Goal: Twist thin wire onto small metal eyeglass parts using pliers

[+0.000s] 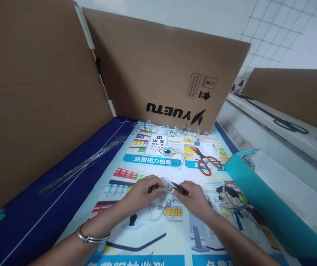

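Near the middle of the printed sheet, my left hand has its fingers pinched at a tangle of thin silvery wire. A dark piece shows between these fingers, too small to name. Just to the right, my right hand is closed round small dark pliers, whose tips point left at the wire. Loops of the wire hang below and between both hands. Beyond them lie red-handled scissors, blades toward the back left.
Cardboard panels stand at the back and left. Clear wire pieces line the back edge. Straight wires lie at left, a wire coil at right beside a teal box. A shelf holds black scissors.
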### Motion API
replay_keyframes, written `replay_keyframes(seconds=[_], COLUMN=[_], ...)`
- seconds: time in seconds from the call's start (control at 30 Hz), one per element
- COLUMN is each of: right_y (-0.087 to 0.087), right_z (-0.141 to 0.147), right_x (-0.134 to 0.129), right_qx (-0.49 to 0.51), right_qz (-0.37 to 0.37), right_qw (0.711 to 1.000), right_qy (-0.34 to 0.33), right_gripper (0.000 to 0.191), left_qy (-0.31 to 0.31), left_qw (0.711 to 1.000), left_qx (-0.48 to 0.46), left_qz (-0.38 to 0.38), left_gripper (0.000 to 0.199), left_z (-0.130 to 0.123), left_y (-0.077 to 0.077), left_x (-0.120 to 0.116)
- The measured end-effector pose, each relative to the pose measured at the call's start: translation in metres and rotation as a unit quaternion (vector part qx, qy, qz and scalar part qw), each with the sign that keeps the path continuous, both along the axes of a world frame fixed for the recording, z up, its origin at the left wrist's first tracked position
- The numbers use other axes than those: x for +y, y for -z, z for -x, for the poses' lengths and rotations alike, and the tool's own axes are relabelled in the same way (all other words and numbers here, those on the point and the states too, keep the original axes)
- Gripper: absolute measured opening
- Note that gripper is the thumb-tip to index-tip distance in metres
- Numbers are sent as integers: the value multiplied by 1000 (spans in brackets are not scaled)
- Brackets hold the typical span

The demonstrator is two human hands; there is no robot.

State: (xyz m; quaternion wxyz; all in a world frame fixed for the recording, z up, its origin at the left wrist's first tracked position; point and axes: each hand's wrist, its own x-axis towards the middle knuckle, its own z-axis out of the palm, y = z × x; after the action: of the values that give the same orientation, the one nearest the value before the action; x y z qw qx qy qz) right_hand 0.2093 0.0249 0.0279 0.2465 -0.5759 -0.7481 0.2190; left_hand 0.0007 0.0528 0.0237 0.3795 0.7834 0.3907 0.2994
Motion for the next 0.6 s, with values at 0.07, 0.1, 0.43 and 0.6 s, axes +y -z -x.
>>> replay_keyframes(seconds=[0.07,0.1,0.43,0.6], right_y=[1,2,5,10], right_z=[-1,-1,1,1], right_x=[0,1,4,4], right_qx=[-2,-2,-4,3], right_qz=[-6,-9,-38,-52], right_qw=[1000,1000,999,999], right_qy=[-2,-2,-1,6], right_gripper=[25,25,26,22], left_qy=[-3,-4,27,53], left_qw=[1000,1000,999,998], left_qx=[0,0,25,35], left_qz=[0,-1,-10,-20], left_gripper=[10,10,16,21], left_z=[-1,-1,-1,1], left_y=[1,1,-7,-10], left_x=[-1,-1,-3,-2])
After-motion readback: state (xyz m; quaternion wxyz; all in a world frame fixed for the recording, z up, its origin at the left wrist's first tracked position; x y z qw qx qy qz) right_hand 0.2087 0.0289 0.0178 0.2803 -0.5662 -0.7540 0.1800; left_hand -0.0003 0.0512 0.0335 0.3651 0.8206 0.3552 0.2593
